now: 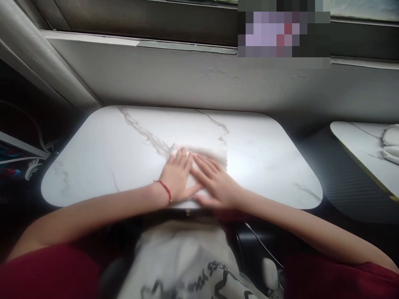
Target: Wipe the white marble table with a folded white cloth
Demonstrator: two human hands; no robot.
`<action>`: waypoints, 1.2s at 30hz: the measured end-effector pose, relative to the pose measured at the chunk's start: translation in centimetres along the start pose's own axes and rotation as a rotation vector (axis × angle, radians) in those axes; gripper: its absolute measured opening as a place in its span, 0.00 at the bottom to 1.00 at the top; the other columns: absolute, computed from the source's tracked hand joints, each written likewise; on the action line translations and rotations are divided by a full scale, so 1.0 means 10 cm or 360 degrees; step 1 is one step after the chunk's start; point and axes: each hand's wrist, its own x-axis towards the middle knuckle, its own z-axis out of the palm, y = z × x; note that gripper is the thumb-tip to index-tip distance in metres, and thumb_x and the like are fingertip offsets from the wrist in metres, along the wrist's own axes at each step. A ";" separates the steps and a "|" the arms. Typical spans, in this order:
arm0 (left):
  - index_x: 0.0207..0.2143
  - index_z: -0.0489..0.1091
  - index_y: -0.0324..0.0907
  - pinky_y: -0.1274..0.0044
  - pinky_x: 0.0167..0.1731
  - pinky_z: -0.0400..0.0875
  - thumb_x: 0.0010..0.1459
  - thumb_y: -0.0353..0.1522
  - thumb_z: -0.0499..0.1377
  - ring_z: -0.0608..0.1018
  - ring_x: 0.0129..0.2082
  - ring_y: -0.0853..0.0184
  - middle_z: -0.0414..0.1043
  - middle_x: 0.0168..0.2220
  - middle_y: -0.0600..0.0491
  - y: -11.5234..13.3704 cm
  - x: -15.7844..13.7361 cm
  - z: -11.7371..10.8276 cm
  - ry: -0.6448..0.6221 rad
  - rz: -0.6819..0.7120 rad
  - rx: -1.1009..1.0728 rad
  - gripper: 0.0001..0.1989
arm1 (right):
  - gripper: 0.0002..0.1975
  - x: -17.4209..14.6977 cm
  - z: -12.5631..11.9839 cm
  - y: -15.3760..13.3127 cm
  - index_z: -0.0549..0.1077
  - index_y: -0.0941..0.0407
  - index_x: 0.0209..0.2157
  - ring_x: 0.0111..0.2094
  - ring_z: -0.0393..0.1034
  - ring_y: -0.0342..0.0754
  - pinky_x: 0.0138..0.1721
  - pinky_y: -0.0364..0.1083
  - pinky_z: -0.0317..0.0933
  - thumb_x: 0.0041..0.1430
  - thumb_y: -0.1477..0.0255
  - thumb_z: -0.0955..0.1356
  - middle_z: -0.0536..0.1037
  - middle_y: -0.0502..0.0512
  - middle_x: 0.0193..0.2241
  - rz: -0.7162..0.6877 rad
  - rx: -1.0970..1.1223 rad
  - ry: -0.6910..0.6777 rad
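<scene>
A white marble-look table [264, 166] with grey veins fills the middle of the view. On it, near the front edge, lies a flat white cloth or tissue [215, 154], blurred and hard to make out. My left hand [178, 174], with a red string on its wrist, lies flat on the cloth with fingers together. My right hand [215, 182] lies flat beside it, fingers pointing up-left and crossing close to the left hand's fingers. Neither hand grips anything.
A grey wall and window sill [187, 43] run behind the table. A second marble table [364, 149] with a white object [391, 145] stands at the right. A white garment with black lettering [187, 265] lies on my lap. Dark gaps flank the table.
</scene>
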 end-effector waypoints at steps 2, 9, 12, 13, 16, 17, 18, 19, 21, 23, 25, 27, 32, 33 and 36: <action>0.69 0.52 0.23 0.58 0.66 0.53 0.63 0.56 0.51 0.56 0.71 0.41 0.49 0.71 0.28 0.11 -0.04 0.00 0.0033 0.0048 0.0057 0.49 | 0.42 -0.13 -0.06 -0.07 0.43 0.63 0.72 0.73 0.42 0.65 0.70 0.66 0.48 0.69 0.51 0.59 0.47 0.72 0.73 0.0006 -0.0013 -0.0048; 0.68 0.53 0.19 0.59 0.70 0.45 0.63 0.50 0.53 0.48 0.73 0.44 0.46 0.72 0.28 0.22 0.54 0.03 0.0139 0.0373 -0.0007 0.46 | 0.41 -0.23 -0.13 0.23 0.53 0.68 0.68 0.72 0.46 0.68 0.69 0.68 0.48 0.58 0.60 0.63 0.56 0.76 0.69 0.0231 -0.0136 -0.0033; 0.68 0.52 0.20 0.61 0.70 0.46 0.61 0.50 0.54 0.48 0.73 0.44 0.44 0.72 0.28 0.21 0.87 0.06 0.0176 0.0320 -0.0118 0.47 | 0.41 -0.17 -0.12 0.48 0.58 0.70 0.65 0.71 0.48 0.71 0.69 0.68 0.48 0.53 0.62 0.64 0.58 0.79 0.68 0.0328 -0.0181 0.0001; 0.68 0.52 0.20 0.61 0.70 0.46 0.61 0.50 0.54 0.48 0.73 0.44 0.44 0.72 0.28 0.20 0.97 0.06 0.0177 0.0291 -0.0135 0.47 | 0.41 -0.14 -0.12 0.57 0.59 0.71 0.64 0.71 0.48 0.71 0.69 0.68 0.48 0.53 0.62 0.64 0.58 0.80 0.68 0.0337 -0.0190 0.0004; 0.68 0.53 0.19 0.62 0.70 0.45 0.61 0.49 0.55 0.48 0.74 0.43 0.44 0.72 0.28 0.17 1.24 0.06 0.0184 0.0217 -0.0174 0.46 | 0.41 -0.05 -0.12 0.87 0.59 0.70 0.64 0.71 0.48 0.71 0.69 0.68 0.47 0.53 0.61 0.64 0.57 0.79 0.68 0.0337 -0.0188 -0.0003; 0.68 0.53 0.19 0.62 0.70 0.45 0.61 0.49 0.55 0.48 0.73 0.44 0.44 0.72 0.28 0.16 1.32 0.06 0.0198 0.0201 -0.0193 0.46 | 0.41 -0.02 -0.12 0.97 0.59 0.69 0.64 0.71 0.48 0.70 0.69 0.68 0.47 0.53 0.60 0.64 0.57 0.78 0.68 0.0338 -0.0182 0.0001; 0.68 0.53 0.20 0.62 0.70 0.46 0.61 0.50 0.55 0.48 0.73 0.44 0.45 0.72 0.28 0.14 1.41 0.06 0.0217 0.0187 -0.0214 0.46 | 0.41 0.01 -0.11 1.07 0.59 0.68 0.64 0.71 0.48 0.70 0.69 0.68 0.46 0.54 0.60 0.64 0.57 0.78 0.69 0.0339 -0.0175 0.0007; 0.68 0.53 0.20 0.61 0.70 0.46 0.61 0.50 0.55 0.49 0.73 0.44 0.45 0.72 0.28 0.13 1.48 0.06 0.0236 0.0173 -0.0234 0.46 | 0.41 0.04 -0.11 1.16 0.58 0.68 0.65 0.71 0.48 0.70 0.69 0.68 0.46 0.54 0.60 0.64 0.57 0.77 0.69 0.0339 -0.0168 0.0012; 0.68 0.53 0.20 0.62 0.70 0.45 0.62 0.50 0.54 0.49 0.73 0.44 0.45 0.72 0.29 0.09 1.63 0.05 0.0257 0.0141 -0.0257 0.46 | 0.40 0.09 -0.10 1.35 0.58 0.66 0.65 0.71 0.47 0.69 0.69 0.68 0.45 0.54 0.60 0.64 0.56 0.76 0.69 0.0339 -0.0147 0.0016; 0.68 0.52 0.20 0.62 0.70 0.44 0.63 0.50 0.53 0.48 0.74 0.45 0.44 0.72 0.28 0.05 1.77 0.03 0.0240 0.0100 -0.0258 0.46 | 0.40 0.15 -0.08 1.52 0.57 0.64 0.66 0.72 0.47 0.68 0.69 0.69 0.44 0.55 0.60 0.64 0.56 0.74 0.70 0.0335 -0.0118 0.0018; 0.68 0.51 0.20 0.63 0.70 0.43 0.63 0.51 0.52 0.47 0.74 0.45 0.43 0.73 0.29 0.02 1.89 0.01 0.0216 0.0060 -0.0255 0.46 | 0.40 0.20 -0.07 1.68 0.56 0.63 0.66 0.71 0.47 0.68 0.69 0.69 0.43 0.55 0.59 0.64 0.56 0.73 0.70 0.0331 -0.0094 0.0025; 0.69 0.51 0.20 0.63 0.70 0.42 0.63 0.51 0.52 0.47 0.74 0.46 0.42 0.73 0.29 -0.01 1.99 0.00 0.0205 0.0034 -0.0259 0.46 | 0.39 0.26 -0.06 1.81 0.57 0.61 0.66 0.71 0.48 0.68 0.68 0.69 0.43 0.55 0.59 0.64 0.57 0.73 0.69 0.0324 -0.0079 0.0036; 0.68 0.52 0.21 0.63 0.69 0.45 0.63 0.51 0.51 0.49 0.73 0.45 0.44 0.73 0.30 -0.09 2.24 -0.02 0.0226 -0.0007 -0.0248 0.46 | 0.39 0.40 -0.05 2.08 0.58 0.59 0.65 0.71 0.47 0.67 0.68 0.68 0.41 0.54 0.58 0.63 0.57 0.69 0.70 0.0348 -0.0052 0.0034; 0.68 0.53 0.21 0.63 0.68 0.46 0.63 0.51 0.50 0.50 0.73 0.45 0.45 0.73 0.30 -0.11 2.28 -0.01 0.0239 -0.0018 -0.0246 0.45 | 0.39 0.43 -0.05 2.13 0.58 0.59 0.65 0.71 0.48 0.67 0.69 0.67 0.41 0.54 0.58 0.63 0.57 0.68 0.70 0.0360 -0.0049 0.0028; 0.67 0.55 0.23 0.60 0.67 0.48 0.63 0.51 0.49 0.52 0.72 0.44 0.47 0.72 0.31 -0.16 2.40 0.02 0.0291 -0.0040 -0.0276 0.43 | 0.39 0.51 -0.06 2.24 0.59 0.58 0.65 0.70 0.49 0.66 0.68 0.66 0.42 0.53 0.58 0.62 0.59 0.67 0.69 0.0382 -0.0039 0.0036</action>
